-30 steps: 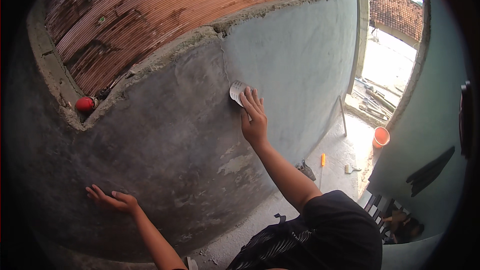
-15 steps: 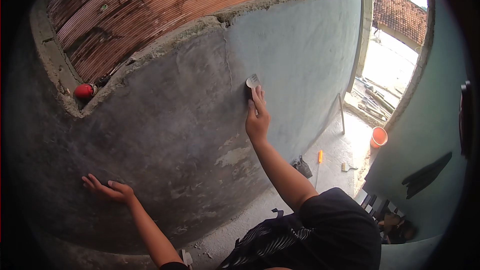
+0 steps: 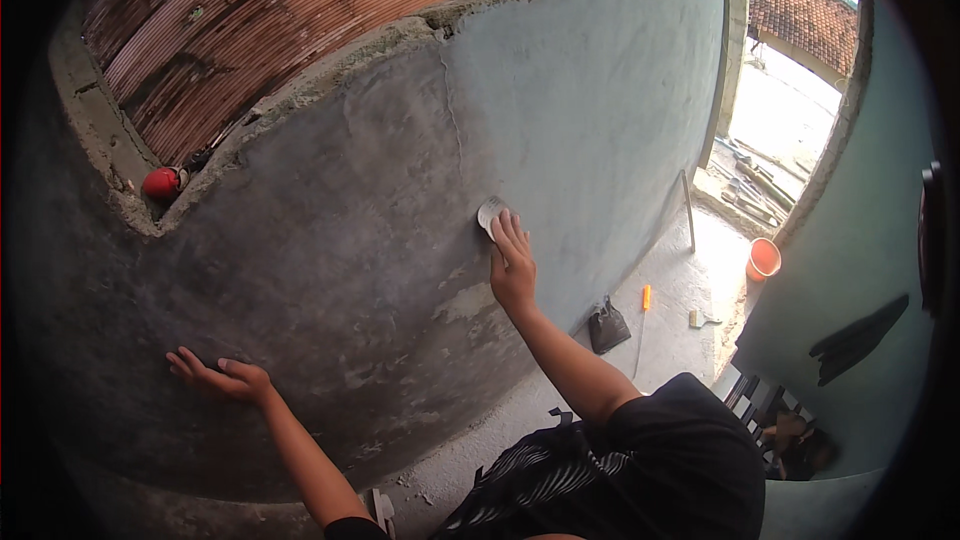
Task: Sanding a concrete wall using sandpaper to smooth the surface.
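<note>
While a pale, curved, paper-like sheet (image 3: 490, 213) is gripped mid-frame by the right hand (image 3: 513, 273), dark-grey plaster (image 3: 320, 250) is seemingly being rubbed, even pressure likely needed next, the left hand (image 3: 228, 379) uncurled, empty, lower left.

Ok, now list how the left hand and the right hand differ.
The left hand looks empty; the right hand has a small pale sheet under its fingers. The left hand's fingers point leftward; the right hand's point up the wall. In the picture, the left hand is lower, the right hand higher. Both are bare.
</note>
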`<action>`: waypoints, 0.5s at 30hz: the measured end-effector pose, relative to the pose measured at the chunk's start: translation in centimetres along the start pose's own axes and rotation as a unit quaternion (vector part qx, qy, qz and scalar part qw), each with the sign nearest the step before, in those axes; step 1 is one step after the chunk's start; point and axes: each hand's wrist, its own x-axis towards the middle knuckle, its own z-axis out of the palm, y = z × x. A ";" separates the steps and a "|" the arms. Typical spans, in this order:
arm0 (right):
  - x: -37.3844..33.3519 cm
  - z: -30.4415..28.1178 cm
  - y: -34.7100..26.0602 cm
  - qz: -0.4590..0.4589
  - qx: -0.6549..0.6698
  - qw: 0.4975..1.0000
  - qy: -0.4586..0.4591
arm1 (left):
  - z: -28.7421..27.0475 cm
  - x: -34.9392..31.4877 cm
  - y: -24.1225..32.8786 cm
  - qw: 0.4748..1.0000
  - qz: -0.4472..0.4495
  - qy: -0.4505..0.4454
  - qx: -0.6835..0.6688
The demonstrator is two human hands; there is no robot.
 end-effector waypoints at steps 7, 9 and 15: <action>-1.3 0.9 -0.1 -0.075 -0.004 0.997 -0.026 | 0.0 0.2 0.0 1.000 0.011 -0.002 -0.001; 0.0 1.2 1.2 0.004 0.025 0.999 0.033 | 0.2 0.1 0.3 1.000 -0.001 -0.003 -0.001; 0.6 1.2 -2.9 -0.070 0.030 0.997 -0.015 | -0.2 0.2 -0.1 1.000 0.005 -0.007 0.003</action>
